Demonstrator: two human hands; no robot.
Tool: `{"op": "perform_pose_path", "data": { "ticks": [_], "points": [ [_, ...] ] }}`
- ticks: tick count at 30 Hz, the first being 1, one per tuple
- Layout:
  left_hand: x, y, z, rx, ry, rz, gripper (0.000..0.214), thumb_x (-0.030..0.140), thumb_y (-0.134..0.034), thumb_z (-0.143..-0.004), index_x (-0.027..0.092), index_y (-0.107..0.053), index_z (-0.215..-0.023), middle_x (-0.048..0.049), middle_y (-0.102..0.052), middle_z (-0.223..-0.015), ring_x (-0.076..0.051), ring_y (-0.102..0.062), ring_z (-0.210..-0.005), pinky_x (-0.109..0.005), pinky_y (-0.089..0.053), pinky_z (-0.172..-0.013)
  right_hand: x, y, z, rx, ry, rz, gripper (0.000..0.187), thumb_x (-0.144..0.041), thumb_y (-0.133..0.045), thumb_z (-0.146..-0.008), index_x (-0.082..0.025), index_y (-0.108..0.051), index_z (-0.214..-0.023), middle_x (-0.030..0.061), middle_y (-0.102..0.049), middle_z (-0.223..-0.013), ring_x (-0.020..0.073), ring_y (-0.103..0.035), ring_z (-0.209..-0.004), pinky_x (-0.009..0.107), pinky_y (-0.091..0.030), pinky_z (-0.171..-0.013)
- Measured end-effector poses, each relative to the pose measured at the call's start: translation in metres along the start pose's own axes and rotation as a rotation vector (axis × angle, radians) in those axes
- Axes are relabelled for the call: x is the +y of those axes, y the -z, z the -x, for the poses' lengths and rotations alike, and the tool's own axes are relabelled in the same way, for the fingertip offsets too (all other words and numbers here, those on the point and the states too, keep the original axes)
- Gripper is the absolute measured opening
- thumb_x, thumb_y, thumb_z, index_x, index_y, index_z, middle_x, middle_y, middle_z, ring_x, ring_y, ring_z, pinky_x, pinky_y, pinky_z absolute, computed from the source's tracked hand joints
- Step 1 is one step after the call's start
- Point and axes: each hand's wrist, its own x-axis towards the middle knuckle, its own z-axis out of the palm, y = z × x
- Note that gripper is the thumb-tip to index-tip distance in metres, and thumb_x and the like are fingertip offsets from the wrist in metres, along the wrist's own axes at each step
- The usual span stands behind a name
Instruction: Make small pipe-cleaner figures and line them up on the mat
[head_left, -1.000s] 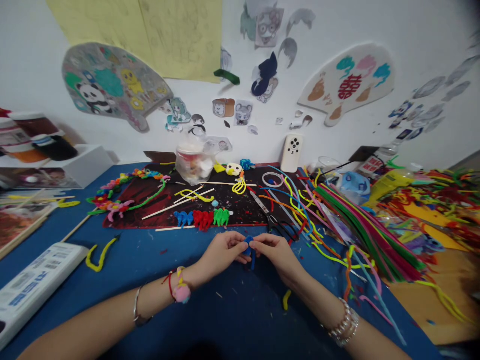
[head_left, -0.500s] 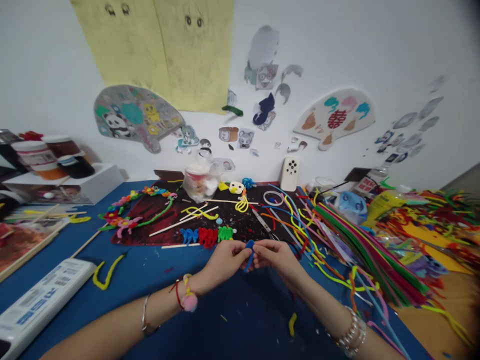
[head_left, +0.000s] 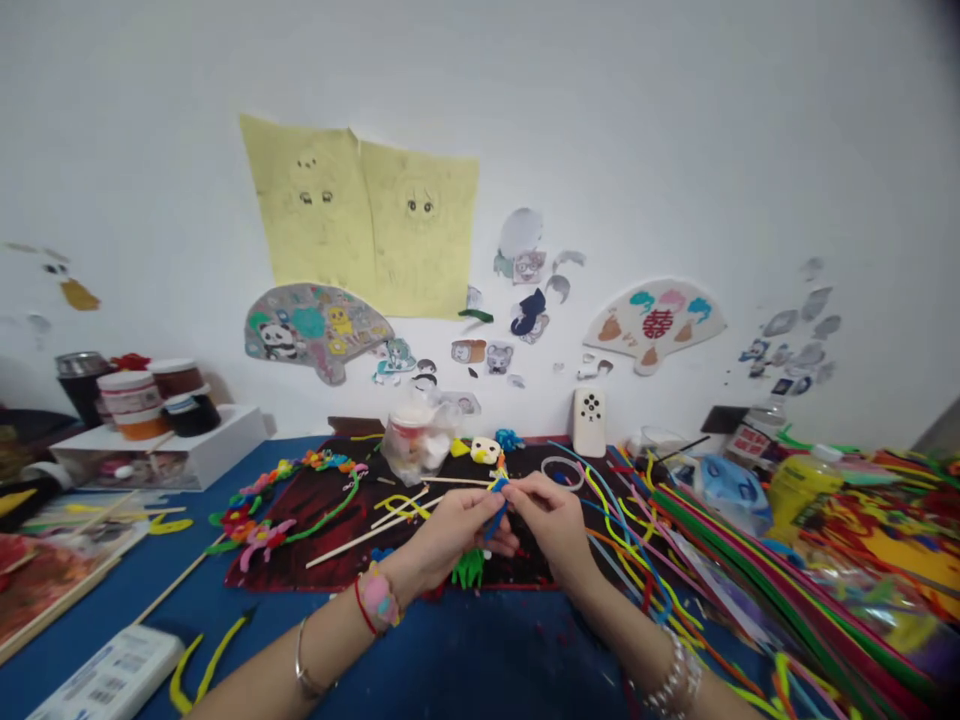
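My left hand [head_left: 455, 530] and my right hand [head_left: 553, 520] meet in front of me, above the dark mat. Between their pinched fingertips is a short blue pipe cleaner [head_left: 495, 520], which looks bent or folded, its lower end hanging down over my left fingers. Both thumbs and forefingers are closed on it. Just below my hands lies a green coiled pipe cleaner bundle [head_left: 469, 568]; the blue and red bundles beside it are mostly hidden behind my left hand and wrist.
A dark red-black mat [head_left: 277, 560] lies on the blue table. Wooden sticks [head_left: 352, 540] and a flower garland [head_left: 259, 535] are at left. Many loose pipe cleaners [head_left: 742, 560] spread at right. A bagged tub [head_left: 416, 440] and a white remote-like object [head_left: 589, 422] stand by the wall.
The view has tilted up, showing more wall. My hands have risen relative to the table and now cover the blue and red bundles. They still pinch the blue pipe cleaner.
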Motion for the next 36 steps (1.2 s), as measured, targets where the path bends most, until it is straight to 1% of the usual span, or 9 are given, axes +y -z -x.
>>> {"op": "perform_pose_path", "data": {
  "ticks": [4,7,12,15,17,22,27,33,36],
  "points": [
    [-0.003,0.005,-0.002,0.003,-0.057,-0.244,0.036,0.047,-0.048,-0.080,0.013,-0.052,-0.069,0.0057,-0.042,-0.049,-0.006,-0.039,-0.041,-0.018,-0.033,-0.044,0.006,0.001,-0.006,-0.228,-0.138,-0.054,0.020,-0.035,-0.060,-0.075,-0.015,-0.062,-0.070,-0.0020,-0.054,-0.053,0.0094,-0.047,-0.046,0.021,-0.037,-0.045],
    [-0.006,0.008,-0.003,0.039,-0.098,-0.476,0.035,0.044,-0.039,-0.084,0.014,-0.051,-0.073,0.0067,-0.039,-0.046,-0.007,-0.032,-0.040,-0.019,-0.027,-0.041,0.006,0.006,-0.009,-0.394,-0.113,0.012,0.019,-0.033,-0.056,-0.079,-0.016,-0.062,-0.076,-0.0015,-0.057,-0.054,0.0101,-0.049,-0.046,0.021,-0.039,-0.046],
    [-0.008,0.007,0.000,-0.021,-0.126,-0.727,0.030,0.037,-0.030,-0.088,0.016,-0.049,-0.077,0.0052,-0.041,-0.054,-0.009,-0.037,-0.047,-0.020,-0.029,-0.045,-0.005,0.015,-0.004,-0.325,0.155,0.322,0.021,-0.029,-0.050,-0.085,-0.017,-0.063,-0.074,0.0022,-0.062,-0.062,0.0128,-0.055,-0.055,0.023,-0.042,-0.053],
    [-0.002,0.007,0.005,0.042,-0.293,-1.075,0.030,0.029,-0.026,-0.090,0.016,-0.049,-0.077,0.0008,-0.048,-0.065,-0.011,-0.041,-0.057,-0.023,-0.032,-0.055,-0.011,0.020,0.000,-0.259,0.404,0.542,0.018,-0.024,-0.049,-0.085,-0.017,-0.063,-0.077,0.0055,-0.064,-0.073,0.0163,-0.057,-0.068,0.027,-0.042,-0.066],
    [0.006,0.009,0.011,0.068,-0.376,-1.319,0.032,0.026,-0.025,-0.091,0.016,-0.050,-0.074,-0.0010,-0.050,-0.067,-0.012,-0.040,-0.058,-0.025,-0.031,-0.058,-0.017,0.022,0.003,-0.281,0.453,0.634,0.018,-0.023,-0.049,-0.085,-0.016,-0.062,-0.075,0.0057,-0.062,-0.072,0.0165,-0.055,-0.069,0.028,-0.041,-0.066],
    [0.034,0.011,0.028,-0.242,-0.401,-1.536,0.033,0.028,-0.030,-0.092,0.016,-0.051,-0.070,-0.0003,-0.053,-0.064,-0.012,-0.043,-0.055,-0.023,-0.030,-0.055,-0.033,0.022,0.008,-0.449,0.307,0.622,0.026,-0.025,-0.049,-0.086,-0.017,-0.055,-0.062,0.0003,-0.056,-0.060,0.0118,-0.050,-0.057,0.022,-0.036,-0.055],
    [0.043,0.009,0.034,-0.110,-0.379,-1.650,0.038,0.026,-0.028,-0.091,0.015,-0.055,-0.067,-0.0013,-0.054,-0.060,-0.012,-0.044,-0.052,-0.024,-0.029,-0.053,-0.030,0.017,0.012,-0.446,0.382,0.754,0.022,-0.024,-0.045,-0.087,-0.015,-0.054,-0.068,0.0033,-0.056,-0.068,0.0145,-0.049,-0.065,0.024,-0.035,-0.061],
    [0.039,0.013,0.037,-0.433,-0.337,-1.625,0.029,0.021,-0.036,-0.086,0.018,-0.057,-0.066,0.0016,-0.055,-0.056,-0.010,-0.039,-0.045,-0.022,-0.029,-0.049,-0.027,0.022,0.015,-0.895,0.309,0.733,0.027,-0.024,-0.040,-0.088,-0.017,-0.054,-0.066,-0.0010,-0.057,-0.062,0.0098,-0.049,-0.057,0.020,-0.030,-0.053],
    [0.034,0.016,0.038,-0.535,-0.311,-1.658,0.024,0.020,-0.041,-0.082,0.018,-0.058,-0.064,0.0012,-0.056,-0.054,-0.010,-0.035,-0.041,-0.023,-0.027,-0.045,-0.023,0.019,0.022,-0.956,0.352,0.836,0.025,-0.024,-0.043,-0.085,-0.017,-0.056,-0.065,0.0003,-0.060,-0.063,0.0109,-0.050,-0.056,0.022,-0.027,-0.052]
  ]
}}
